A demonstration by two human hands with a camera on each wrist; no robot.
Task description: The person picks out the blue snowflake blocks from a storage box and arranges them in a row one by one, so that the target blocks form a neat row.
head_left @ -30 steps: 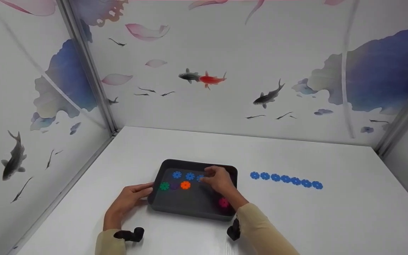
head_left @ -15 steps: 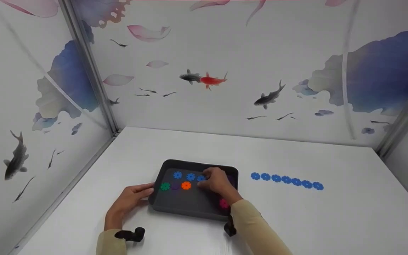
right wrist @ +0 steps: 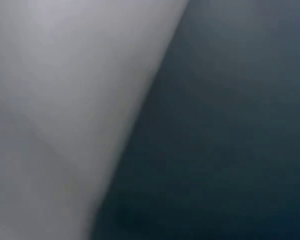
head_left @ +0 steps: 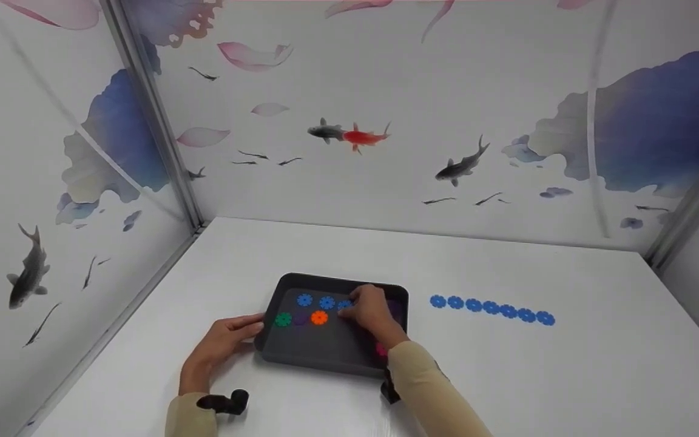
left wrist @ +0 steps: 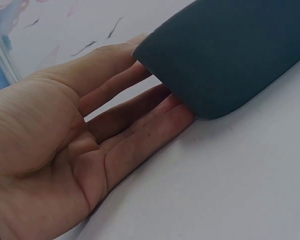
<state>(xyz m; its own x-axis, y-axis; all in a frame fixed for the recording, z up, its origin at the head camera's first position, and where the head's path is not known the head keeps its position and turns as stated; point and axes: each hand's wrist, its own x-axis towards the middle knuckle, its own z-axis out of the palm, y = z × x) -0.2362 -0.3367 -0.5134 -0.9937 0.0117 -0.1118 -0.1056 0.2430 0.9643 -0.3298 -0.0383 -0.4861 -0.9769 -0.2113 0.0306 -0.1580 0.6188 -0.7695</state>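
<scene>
A dark grey tray (head_left: 319, 363) lies on the white table with colourful flower-shaped plastic discs in it. My left hand (head_left: 222, 346) holds the tray's left side; in the left wrist view its thumb is at the rim and its fingers reach under the edge. Inside the tray, my right hand (head_left: 371, 309) pinches a blue disc (head_left: 343, 304), partly hidden by the fingers, at the right end of a row with two more blue discs (head_left: 326, 302). Below that row lie a green disc (head_left: 283, 319), a dark purple disc (head_left: 300, 318) and an orange disc (head_left: 319, 317).
To the right of the tray, several blue discs (head_left: 491, 308) form a slanting line on the table (head_left: 507, 376). A pink disc (head_left: 381, 349) sits partly behind the right wrist, and something purple (head_left: 395, 308) shows by the tray's right wall. The right wrist view is blurred.
My right hand has lowered slightly onto the blue disc, and its wrist and sleeve have swung left, covering more of the pink disc. The left hand stays at the tray.
</scene>
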